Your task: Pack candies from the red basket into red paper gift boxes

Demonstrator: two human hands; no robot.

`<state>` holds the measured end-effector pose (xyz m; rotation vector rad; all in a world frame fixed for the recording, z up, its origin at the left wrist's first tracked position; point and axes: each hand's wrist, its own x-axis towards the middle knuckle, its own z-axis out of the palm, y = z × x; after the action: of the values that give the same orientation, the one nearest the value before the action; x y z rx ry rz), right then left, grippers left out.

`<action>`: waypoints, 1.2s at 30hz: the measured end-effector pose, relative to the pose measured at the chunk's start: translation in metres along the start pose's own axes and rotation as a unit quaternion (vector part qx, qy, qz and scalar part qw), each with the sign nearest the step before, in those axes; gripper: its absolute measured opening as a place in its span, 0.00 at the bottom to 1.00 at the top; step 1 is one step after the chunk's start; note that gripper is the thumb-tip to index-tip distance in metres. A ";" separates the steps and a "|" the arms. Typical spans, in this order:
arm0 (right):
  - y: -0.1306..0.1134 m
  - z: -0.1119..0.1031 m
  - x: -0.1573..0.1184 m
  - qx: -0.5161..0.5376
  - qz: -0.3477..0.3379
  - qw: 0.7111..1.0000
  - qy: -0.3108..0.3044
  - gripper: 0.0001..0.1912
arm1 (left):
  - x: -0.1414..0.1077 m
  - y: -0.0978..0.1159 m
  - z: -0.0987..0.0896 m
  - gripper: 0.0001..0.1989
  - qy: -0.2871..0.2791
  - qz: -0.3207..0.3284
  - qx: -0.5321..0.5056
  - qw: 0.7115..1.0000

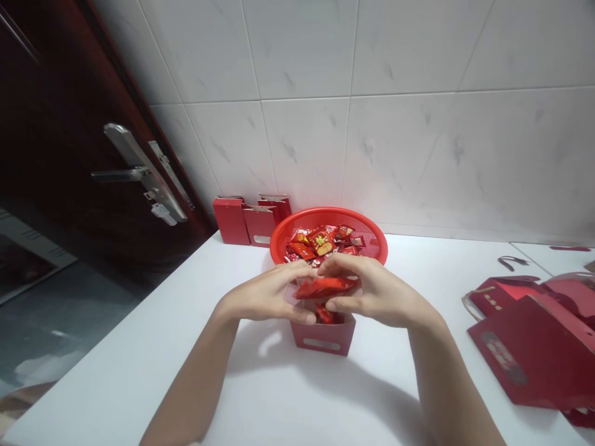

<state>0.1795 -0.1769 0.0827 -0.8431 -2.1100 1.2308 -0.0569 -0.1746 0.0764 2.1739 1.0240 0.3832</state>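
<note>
In front of me a small red gift box [325, 342] stands upright on the white table, its top open and a red wrapped sweet [324, 313] showing inside. Over the opening, my right hand [379, 290] curls its thumb and fingers around a red snack packet [326, 287], which is blurred. My left hand [272, 292] bends round the box's left side, thumb near the front rim; a pinkish patch shows between its fingers, too unclear to name. Just behind both hands sits a red plastic basket [379, 251] with red-wrapped sweets [323, 240] in it.
Several upright red boxes [231, 221] stand against the tiled wall [307, 148] at the back left. To the right lie folded red gift boxes [539, 353] and a dark ribbon loop [512, 262]. A dark door with a metal handle [118, 176] is beyond the table's left edge.
</note>
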 end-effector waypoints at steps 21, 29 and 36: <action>-0.011 0.025 0.002 -0.213 0.010 0.976 0.043 0.12 | 0.002 0.002 -0.002 0.23 0.003 -0.004 -0.012 1.000; -0.005 0.028 0.005 -0.322 0.044 0.946 -0.003 0.13 | 0.002 -0.001 -0.002 0.25 0.027 -0.007 -0.006 1.000; -0.004 0.026 0.006 -0.319 0.037 0.945 -0.064 0.15 | 0.003 0.000 -0.001 0.25 0.031 -0.018 -0.008 0.999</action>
<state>0.1565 -0.1882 0.0763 -1.1412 -2.6535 0.6304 -0.0553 -0.1719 0.0769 2.1379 1.0894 0.4430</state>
